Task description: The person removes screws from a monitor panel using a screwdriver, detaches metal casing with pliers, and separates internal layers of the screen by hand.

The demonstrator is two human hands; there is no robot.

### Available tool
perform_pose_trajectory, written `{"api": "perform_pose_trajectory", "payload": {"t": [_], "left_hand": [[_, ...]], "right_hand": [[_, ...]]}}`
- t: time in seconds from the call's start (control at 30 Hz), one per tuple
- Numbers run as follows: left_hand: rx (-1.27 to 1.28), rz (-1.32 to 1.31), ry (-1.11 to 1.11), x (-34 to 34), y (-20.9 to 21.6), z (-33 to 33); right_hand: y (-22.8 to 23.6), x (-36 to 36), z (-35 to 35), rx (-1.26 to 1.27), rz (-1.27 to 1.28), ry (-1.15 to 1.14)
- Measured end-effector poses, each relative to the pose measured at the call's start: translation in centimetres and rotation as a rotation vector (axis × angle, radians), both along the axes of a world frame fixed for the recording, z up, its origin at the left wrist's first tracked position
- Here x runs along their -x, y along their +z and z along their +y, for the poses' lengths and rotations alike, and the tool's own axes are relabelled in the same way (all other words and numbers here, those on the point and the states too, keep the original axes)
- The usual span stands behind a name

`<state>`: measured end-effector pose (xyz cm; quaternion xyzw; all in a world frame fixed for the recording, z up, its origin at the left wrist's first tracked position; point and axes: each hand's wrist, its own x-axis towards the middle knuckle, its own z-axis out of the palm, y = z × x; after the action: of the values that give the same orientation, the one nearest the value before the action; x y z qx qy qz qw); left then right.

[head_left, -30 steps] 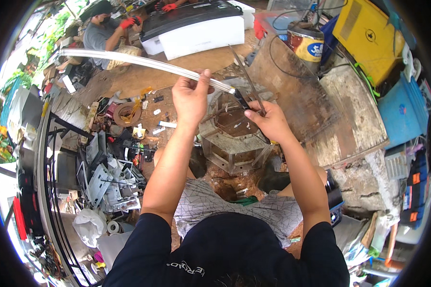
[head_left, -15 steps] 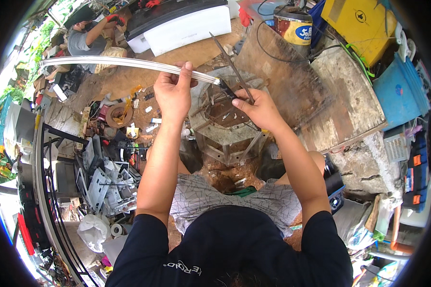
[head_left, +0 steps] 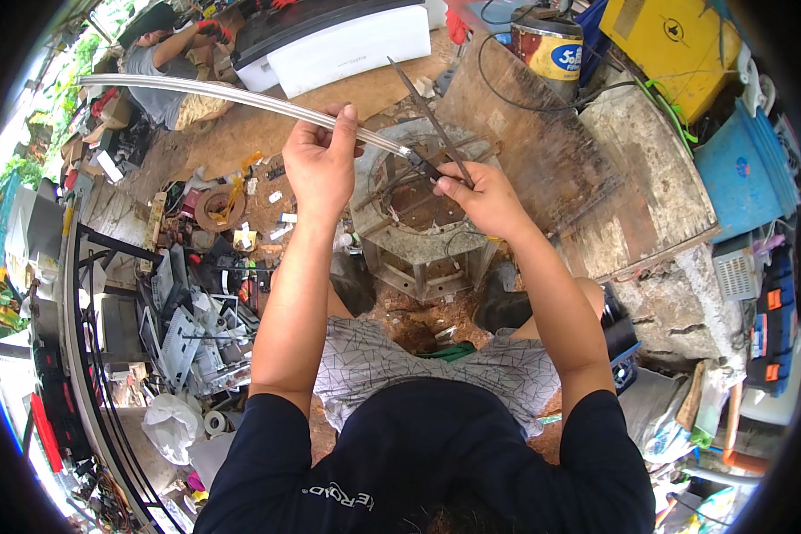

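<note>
Littered brown ground (head_left: 390, 313) surrounds an octagonal stand (head_left: 400, 243) near the hands (head_left: 482, 199).

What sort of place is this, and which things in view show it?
Probably an informal scrap-sorting or repair yard: a heap of loose metal-looking parts lies at the left, a worn octagonal stand sits on littered ground, and a gloved co-worker is further off.
</note>
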<state>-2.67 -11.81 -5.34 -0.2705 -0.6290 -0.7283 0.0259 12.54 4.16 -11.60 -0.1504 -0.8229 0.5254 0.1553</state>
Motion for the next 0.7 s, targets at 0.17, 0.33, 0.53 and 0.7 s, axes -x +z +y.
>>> {"api": "perform_pose_trajectory", "payload": {"t": [0.17,0.33,0.53,0.7], "left_hand": [[0.018,-0.023,-0.027,0.1,0.1,-0.2],[0.053,-0.068,-0.068,0.1,0.4,-0.5],[0.043,-0.077,-0.06,-0.7,0.6,-0.2],[0.115,0.033,-0.089,-1.3,2.4,1.2]], "right_hand": [[-0.3,0.0,0.1,0.072,0.016,0.089],[-0.8,0.2,0.2,0.089,0.011,0.132],[-2.1,0.1,-0.1,0.243,0.078,0.128],[-2.7,-0.2,0.6,0.498,0.144,0.208]]}}
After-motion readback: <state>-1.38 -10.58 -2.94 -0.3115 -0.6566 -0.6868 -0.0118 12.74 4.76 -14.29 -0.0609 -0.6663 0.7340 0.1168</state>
